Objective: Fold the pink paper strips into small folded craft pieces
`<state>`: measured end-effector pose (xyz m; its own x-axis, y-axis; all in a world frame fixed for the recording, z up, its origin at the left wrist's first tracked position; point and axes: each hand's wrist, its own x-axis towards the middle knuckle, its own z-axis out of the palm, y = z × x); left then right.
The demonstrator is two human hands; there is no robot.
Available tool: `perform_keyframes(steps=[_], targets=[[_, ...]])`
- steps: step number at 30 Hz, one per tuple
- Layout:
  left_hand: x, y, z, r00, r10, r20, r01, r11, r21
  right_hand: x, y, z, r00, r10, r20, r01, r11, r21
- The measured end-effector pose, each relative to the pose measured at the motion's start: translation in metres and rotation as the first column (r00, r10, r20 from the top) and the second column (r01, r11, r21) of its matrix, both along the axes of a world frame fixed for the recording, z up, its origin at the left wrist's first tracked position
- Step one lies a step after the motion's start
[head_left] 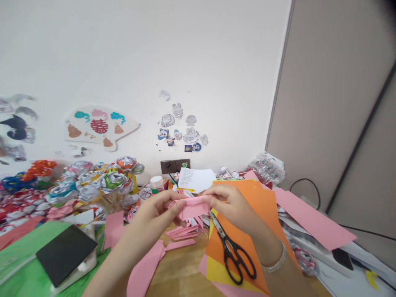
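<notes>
Between my two hands is a small folded piece of pink paper [194, 209], held level above the table. My left hand [163, 208] pinches its left end between thumb and fingers. At the right end, my right hand [224, 202] grips it the same way, with a beaded bracelet on the wrist. Beneath the paper lie several folded pink paper strips [184, 233]. Black-handled scissors [232, 249] rest on orange paper sheets [247, 206] just below my right hand.
Paper flowers [108, 183] crowd the left back. A black-topped device [66, 253] sits on green paper [18, 264] at left. A white-lidded jar [156, 184] and a written sheet [196, 179] stand near the wall. Pink sheets [315, 216] lie at right.
</notes>
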<state>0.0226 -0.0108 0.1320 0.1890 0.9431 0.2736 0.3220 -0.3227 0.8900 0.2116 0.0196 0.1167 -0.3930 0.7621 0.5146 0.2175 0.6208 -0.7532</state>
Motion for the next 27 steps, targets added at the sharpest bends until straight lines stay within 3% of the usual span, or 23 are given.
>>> perform_keyframes(steps=[7,13,23,27], targets=[[0.004,0.000,-0.001,1.000,0.022,-0.006,-0.022,1.000,-0.021,0.000,0.001,-0.001,1.000,0.011,-0.028,-0.013,0.999,-0.052],[0.012,-0.001,-0.003,0.996,0.073,-0.044,-0.070,0.996,0.059,-0.002,-0.007,0.009,1.000,-0.023,0.013,0.022,1.000,0.018],[0.011,-0.002,-0.004,0.996,0.070,-0.048,-0.067,0.995,0.067,0.001,0.001,-0.002,0.999,-0.040,-0.027,0.041,0.999,0.021],[0.007,-0.003,-0.005,0.987,0.126,-0.104,-0.113,0.985,0.128,0.003,-0.003,0.000,1.000,-0.017,-0.006,0.017,1.000,0.000]])
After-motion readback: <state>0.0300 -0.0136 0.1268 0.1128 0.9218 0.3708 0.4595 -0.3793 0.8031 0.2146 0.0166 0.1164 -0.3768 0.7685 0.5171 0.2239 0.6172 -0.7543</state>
